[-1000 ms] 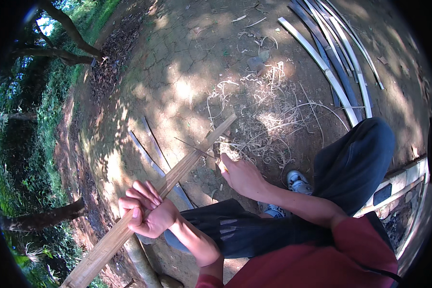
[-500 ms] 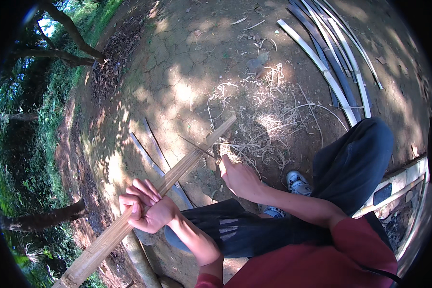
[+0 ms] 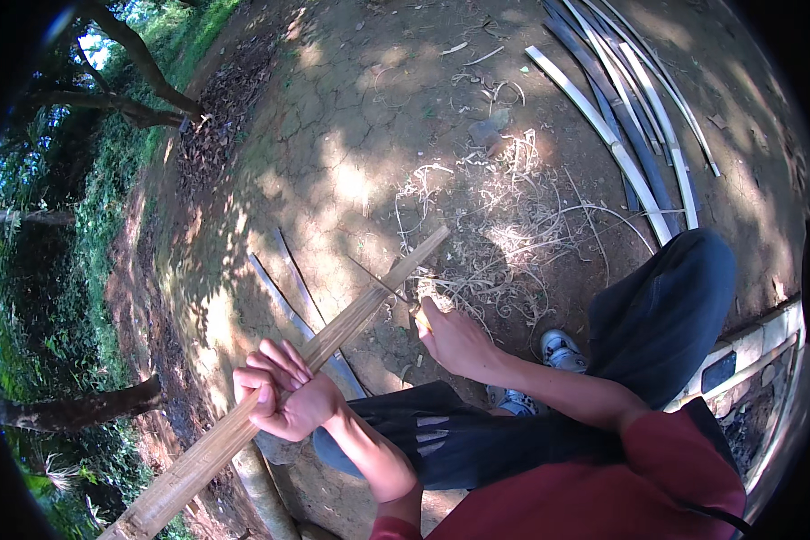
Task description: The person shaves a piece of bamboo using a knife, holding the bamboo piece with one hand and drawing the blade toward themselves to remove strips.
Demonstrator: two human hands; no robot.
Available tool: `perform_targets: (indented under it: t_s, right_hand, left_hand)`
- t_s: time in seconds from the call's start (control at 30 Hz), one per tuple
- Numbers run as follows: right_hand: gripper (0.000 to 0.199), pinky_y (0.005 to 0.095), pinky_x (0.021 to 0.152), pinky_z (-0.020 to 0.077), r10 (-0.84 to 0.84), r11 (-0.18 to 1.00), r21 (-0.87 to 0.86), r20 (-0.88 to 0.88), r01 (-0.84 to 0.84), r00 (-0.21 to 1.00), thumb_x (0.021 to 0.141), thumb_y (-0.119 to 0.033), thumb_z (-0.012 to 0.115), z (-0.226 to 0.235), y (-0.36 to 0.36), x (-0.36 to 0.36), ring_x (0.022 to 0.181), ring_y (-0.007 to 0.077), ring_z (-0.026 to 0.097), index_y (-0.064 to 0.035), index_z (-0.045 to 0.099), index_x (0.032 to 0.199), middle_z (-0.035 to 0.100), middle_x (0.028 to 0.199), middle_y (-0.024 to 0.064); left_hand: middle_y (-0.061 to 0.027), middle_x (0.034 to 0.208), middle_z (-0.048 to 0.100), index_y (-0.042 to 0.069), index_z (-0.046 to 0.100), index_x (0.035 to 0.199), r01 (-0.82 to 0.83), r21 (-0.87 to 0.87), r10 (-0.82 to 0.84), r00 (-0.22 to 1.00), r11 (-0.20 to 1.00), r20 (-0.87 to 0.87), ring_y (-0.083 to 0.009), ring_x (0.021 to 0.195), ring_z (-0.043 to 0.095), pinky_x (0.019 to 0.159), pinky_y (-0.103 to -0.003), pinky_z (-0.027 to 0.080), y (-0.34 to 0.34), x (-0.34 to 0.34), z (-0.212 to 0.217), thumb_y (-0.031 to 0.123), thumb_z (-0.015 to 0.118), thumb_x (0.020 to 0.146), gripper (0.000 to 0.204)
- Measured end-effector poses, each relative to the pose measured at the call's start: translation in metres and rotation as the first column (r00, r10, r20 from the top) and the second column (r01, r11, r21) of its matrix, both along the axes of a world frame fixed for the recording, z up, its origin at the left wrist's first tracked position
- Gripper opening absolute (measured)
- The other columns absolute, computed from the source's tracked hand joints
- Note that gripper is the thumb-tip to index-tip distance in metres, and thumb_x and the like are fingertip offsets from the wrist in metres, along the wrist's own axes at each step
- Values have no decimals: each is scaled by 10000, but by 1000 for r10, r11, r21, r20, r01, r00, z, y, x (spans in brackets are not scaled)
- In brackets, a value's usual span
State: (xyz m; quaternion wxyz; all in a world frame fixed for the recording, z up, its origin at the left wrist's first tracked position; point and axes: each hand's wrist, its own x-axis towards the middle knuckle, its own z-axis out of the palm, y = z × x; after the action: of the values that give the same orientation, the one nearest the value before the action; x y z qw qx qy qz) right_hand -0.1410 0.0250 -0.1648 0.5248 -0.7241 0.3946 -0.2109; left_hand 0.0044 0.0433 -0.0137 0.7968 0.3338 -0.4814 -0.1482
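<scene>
A long, pale brown bamboo strip (image 3: 355, 313) runs diagonally from the lower left to the middle of the head view. My left hand (image 3: 288, 396) is closed round it at about mid-length, palm turned up and fingers curled. In my right hand (image 3: 459, 344) is a knife (image 3: 373, 274), its handle mostly hidden by the fingers. The thin, dark blade lies across the strip near its far end, the tip reaching past the strip's left edge.
Curly bamboo shavings (image 3: 504, 261) litter the ground beyond my right hand. Several long bamboo strips (image 3: 603, 130) lie at the far right, and two thinner dark strips (image 3: 283, 292) left of the held one. A pole (image 3: 261, 486) lies below my left hand. Trees (image 3: 144, 76) and greenery stand at left.
The whole view has shifted slightly. My right hand and the knife have moved a little toward the strip's far end; my left hand keeps the same hold.
</scene>
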Motion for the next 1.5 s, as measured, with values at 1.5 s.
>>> perform_targets:
  t_s: [1.5]
  right_hand:
    - [235,521,631,444,-238,971,-2,-158,241,958,878,-193,519,-72,-60,-30,732,453,584,21,475,964,586,721,271]
  left_hand:
    - [3,479,253,121,290,557,94,69,-67,946,993,-316,-125,431,252,418,-230,253,63,184,-41,104,472,537,184]
